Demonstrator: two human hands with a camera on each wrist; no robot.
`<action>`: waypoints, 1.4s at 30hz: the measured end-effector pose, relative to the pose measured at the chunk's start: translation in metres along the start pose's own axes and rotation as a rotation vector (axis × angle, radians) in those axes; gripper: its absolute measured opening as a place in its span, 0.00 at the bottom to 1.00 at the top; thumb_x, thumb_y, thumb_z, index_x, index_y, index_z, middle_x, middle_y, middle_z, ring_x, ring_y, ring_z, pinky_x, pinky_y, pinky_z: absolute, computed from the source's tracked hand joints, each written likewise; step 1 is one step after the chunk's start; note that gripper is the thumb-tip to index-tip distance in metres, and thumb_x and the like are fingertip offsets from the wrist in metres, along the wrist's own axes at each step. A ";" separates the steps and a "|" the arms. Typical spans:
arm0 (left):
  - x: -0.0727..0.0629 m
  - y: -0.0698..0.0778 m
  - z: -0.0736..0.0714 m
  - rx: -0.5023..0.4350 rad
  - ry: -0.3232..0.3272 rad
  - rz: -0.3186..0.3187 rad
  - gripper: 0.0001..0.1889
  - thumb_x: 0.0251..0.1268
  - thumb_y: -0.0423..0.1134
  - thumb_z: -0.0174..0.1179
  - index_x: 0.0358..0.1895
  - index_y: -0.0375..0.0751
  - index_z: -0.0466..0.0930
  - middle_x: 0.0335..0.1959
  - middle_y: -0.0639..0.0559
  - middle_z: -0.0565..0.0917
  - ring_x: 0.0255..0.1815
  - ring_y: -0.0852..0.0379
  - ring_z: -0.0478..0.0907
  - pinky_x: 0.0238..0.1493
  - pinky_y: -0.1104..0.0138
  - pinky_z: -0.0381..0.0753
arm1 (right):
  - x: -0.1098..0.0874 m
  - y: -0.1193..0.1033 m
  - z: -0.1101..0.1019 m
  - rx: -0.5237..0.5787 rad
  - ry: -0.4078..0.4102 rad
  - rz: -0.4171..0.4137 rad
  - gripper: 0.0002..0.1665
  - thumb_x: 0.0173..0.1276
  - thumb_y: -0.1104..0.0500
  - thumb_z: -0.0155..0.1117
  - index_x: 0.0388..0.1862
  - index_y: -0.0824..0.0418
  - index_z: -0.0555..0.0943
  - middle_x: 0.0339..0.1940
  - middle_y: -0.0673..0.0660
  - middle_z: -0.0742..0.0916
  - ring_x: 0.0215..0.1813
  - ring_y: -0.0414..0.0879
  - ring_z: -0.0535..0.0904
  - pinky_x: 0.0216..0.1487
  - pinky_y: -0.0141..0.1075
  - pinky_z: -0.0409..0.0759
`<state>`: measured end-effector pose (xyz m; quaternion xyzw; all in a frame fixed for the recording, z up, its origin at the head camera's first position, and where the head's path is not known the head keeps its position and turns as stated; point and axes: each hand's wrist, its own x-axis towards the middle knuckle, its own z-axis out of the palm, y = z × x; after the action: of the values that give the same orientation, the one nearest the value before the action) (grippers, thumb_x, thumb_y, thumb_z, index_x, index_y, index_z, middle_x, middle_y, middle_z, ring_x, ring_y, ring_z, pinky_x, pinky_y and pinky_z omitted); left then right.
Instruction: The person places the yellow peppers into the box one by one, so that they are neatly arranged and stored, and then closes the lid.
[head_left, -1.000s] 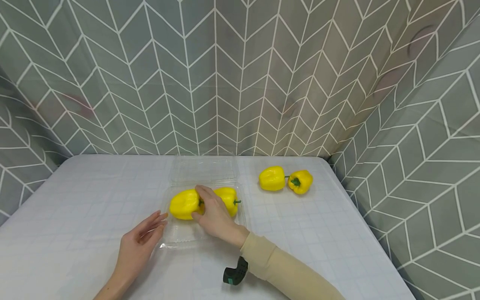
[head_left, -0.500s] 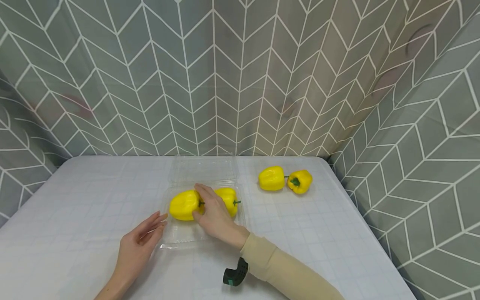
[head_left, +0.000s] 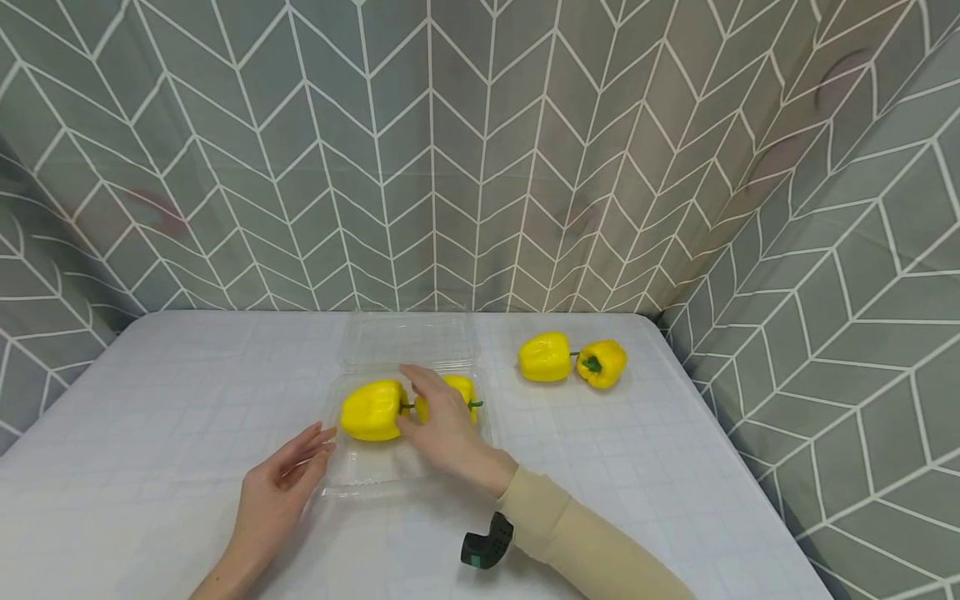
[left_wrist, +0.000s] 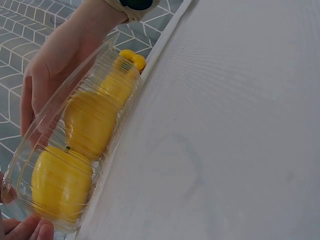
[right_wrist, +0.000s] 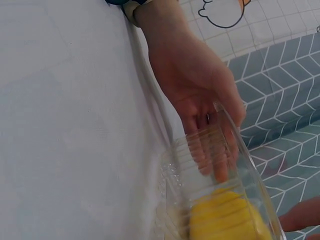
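Observation:
A clear hinged plastic container (head_left: 375, 482) lies with its lid folded back, holding two yellow bell peppers. The left bell pepper (head_left: 369, 412) shows in full, its green stem pointing right; the right bell pepper (head_left: 459, 392) is partly covered by my right hand (head_left: 448, 429). That hand hovers over the container with spread, slightly bent fingers, off the left pepper; whether it touches the right one I cannot tell. My left hand (head_left: 279, 479) is at the container's left wall, its fairly straight fingers (right_wrist: 215, 160) seen through the plastic in the right wrist view.
Two more yellow bell peppers, one on its side (head_left: 543, 357) and one with its stem toward me (head_left: 601, 364), lie on the white-covered table (head_left: 637, 483) at the back right. A patterned curtain (head_left: 450, 167) hangs right behind the table.
My right hand has let go of the left bell pepper and shifted right, its fingers now apart from that pepper. The left hand has stayed in place.

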<state>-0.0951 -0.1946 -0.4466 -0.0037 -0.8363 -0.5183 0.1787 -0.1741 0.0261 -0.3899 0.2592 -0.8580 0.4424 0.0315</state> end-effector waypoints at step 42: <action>0.001 0.000 -0.001 0.013 -0.015 -0.024 0.24 0.71 0.35 0.62 0.68 0.37 0.73 0.56 0.42 0.85 0.47 0.82 0.77 0.48 0.88 0.77 | -0.022 0.051 -0.059 0.137 0.246 -0.099 0.33 0.63 0.65 0.73 0.68 0.61 0.75 0.65 0.58 0.80 0.65 0.53 0.78 0.69 0.38 0.75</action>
<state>-0.0956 -0.1959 -0.4460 0.0034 -0.8409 -0.5151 0.1661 -0.1900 0.1053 -0.3981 0.2464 -0.8017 0.5261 0.1403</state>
